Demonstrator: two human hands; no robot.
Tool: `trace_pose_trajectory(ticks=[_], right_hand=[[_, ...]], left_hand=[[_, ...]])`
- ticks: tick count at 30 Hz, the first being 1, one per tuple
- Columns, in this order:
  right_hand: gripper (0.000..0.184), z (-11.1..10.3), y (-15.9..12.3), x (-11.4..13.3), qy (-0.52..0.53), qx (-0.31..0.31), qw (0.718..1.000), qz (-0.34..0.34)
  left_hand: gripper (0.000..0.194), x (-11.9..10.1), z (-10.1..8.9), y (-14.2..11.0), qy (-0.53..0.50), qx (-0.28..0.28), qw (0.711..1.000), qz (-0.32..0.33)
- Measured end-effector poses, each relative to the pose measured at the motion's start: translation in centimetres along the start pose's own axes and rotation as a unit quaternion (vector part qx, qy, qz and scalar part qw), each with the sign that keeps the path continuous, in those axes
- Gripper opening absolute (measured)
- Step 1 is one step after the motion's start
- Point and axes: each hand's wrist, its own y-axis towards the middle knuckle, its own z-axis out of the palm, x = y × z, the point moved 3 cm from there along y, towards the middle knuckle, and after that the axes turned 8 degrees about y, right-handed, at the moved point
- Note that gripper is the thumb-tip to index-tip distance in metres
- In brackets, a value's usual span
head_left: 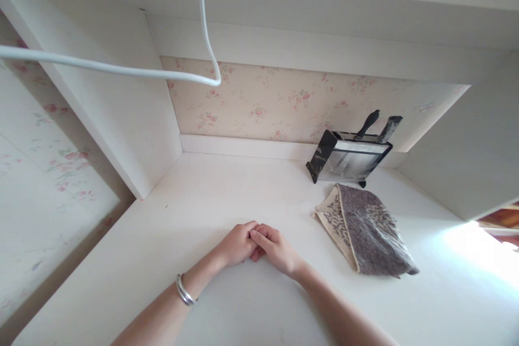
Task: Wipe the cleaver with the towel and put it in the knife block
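My left hand (240, 243) and my right hand (280, 251) are clasped together over the white counter. Their fingers are curled inward and overlap, with the right thumb lying across the left fingers. No object shows between them, and part of the fingers is hidden in the clasp. A silver bangle (185, 290) circles my left wrist. To the right of my hands, apart from them, lies a folded grey-brown patterned towel (368, 232). Behind the towel stands a black knife block (348, 158) with see-through sides, holding a black-handled knife (368, 124) and a second handled tool (391, 128).
The white counter (133, 265) runs between a left side panel (121, 92) and a right panel (466, 146). A white cable (121, 69) hangs across the upper left. Overhead is a cabinet (344, 21); floral wallpaper (259, 100) covers the back wall.
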Motion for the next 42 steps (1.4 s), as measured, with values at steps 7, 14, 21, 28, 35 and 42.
trace_pose_trajectory(ticks=[7, 14, 21, 28, 35, 42], right_hand=[[0.041, 0.03, 0.0, 0.15, -0.001, 0.001, 1.0, 0.0], [0.043, -0.03, 0.03, -0.19, 0.004, 0.001, 1.0, 0.003], [0.041, 0.02, 0.01, 0.02, 0.003, 0.001, 1.0, 0.005], [0.039, 0.05, -0.07, 0.1, 0.005, 0.0, 1.0, 0.004], [0.038, -0.01, -0.07, 0.07, 0.01, 0.004, 1.0, 0.0], [0.039, -0.04, 0.12, -0.24, 0.005, 0.01, 1.0, -0.005]], left_hand=[[0.011, 0.08, -0.02, 0.0, 0.004, 0.0, 1.0, 0.008], [0.011, 0.14, -0.14, 0.04, 0.025, -0.003, 1.0, -0.006], [0.011, 0.14, -0.16, -0.02, 0.02, 0.0, 1.0, -0.003], [0.011, 0.07, -0.22, 0.04, 0.019, -0.003, 1.0, 0.0], [0.011, 0.3, -0.19, 0.14, 0.017, 0.002, 1.0, 0.003], [0.01, 0.41, -0.05, 0.1, 0.014, 0.0, 1.0, 0.006]])
